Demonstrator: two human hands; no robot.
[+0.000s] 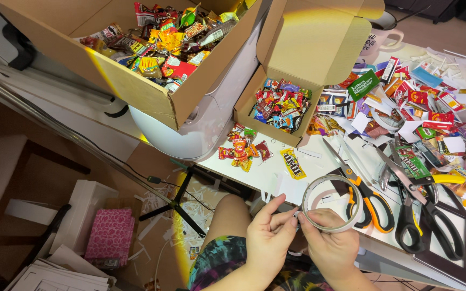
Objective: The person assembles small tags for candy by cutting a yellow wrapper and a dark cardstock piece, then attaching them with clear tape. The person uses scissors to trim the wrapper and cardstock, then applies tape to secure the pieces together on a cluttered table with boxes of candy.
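While both hands meet at the near edge of the table, at about six o'clock in the view, they share a roll of tape (331, 203). The right hand (331, 245) cups the roll from below with fingers curled around its near rim, so it is the nearer hand and carries the weight. The left hand (268, 237) sits just beside it at nine o'clock of the roll, thumb and fingertips pinched at the rim where the tape end seems to be; whether a strip is lifted I cannot tell. The roll is a pale, thin ring, tilted with its open face up.

Just beyond it, at one o'clock, lie orange-handled scissors (367, 195), blades pointing to eleven o'clock. Farther, at twelve o'clock, a small box (279, 105) holds candy, with loose candy (242, 150) before it. Farthest, at ten o'clock, a big box (136, 86) holds more sweets.
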